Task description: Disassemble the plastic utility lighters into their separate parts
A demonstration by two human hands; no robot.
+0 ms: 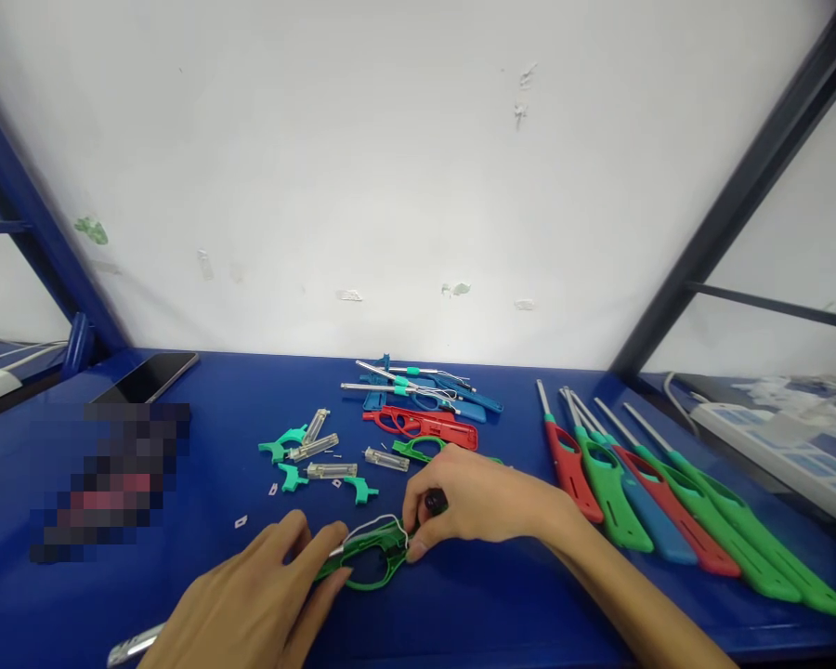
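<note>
My left hand grips the left part of a green lighter shell half, thumb below and fingers above. A metal lighter tube sticks out beyond this hand at lower left. From the tube's inner end, a thin white wire loops over the shell. My right hand is closed, with thumb and fingertips at the shell's right end, by the wire. A dark round-ended object shows within its curled fingers; the rest of it is hidden. Behind lies another green shell half, partly covered by the right hand.
Clear fuel tanks, teal triggers and tiny white pieces lie behind my hands. Further back are a red shell and blue shells with metal tubes. Several whole lighters lie right. A phone is at left.
</note>
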